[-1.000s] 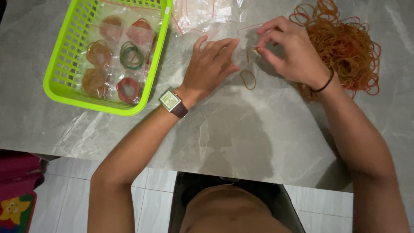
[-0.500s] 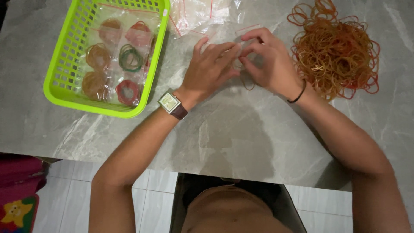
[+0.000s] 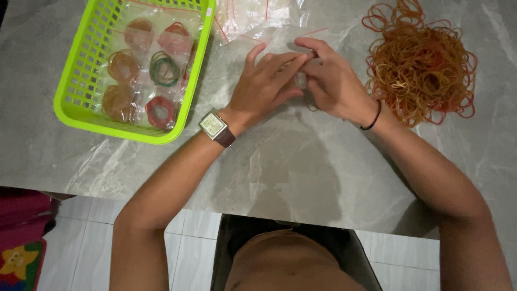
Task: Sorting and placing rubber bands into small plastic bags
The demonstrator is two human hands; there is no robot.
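My left hand [image 3: 264, 85], with a wristwatch on the wrist, and my right hand [image 3: 331, 81], with a black band on the wrist, meet over the grey marble table [image 3: 301, 161]. Both pinch a small clear plastic bag [image 3: 300, 81] between their fingertips. A few brown rubber bands [image 3: 311, 104] peek out under my right palm; whether they are inside the bag is hidden. A big loose pile of orange and brown rubber bands [image 3: 420, 64] lies just right of my right hand.
A lime green plastic basket [image 3: 124, 131] at the left holds several clear bags of sorted rubber bands in brown, green and red. A heap of empty clear zip bags [image 3: 253, 19] lies at the top centre. The table's near edge runs along the bottom.
My right hand has moved left, away from the pile, and joined my left hand on the small bag. The bands that hung below it are now mostly covered.
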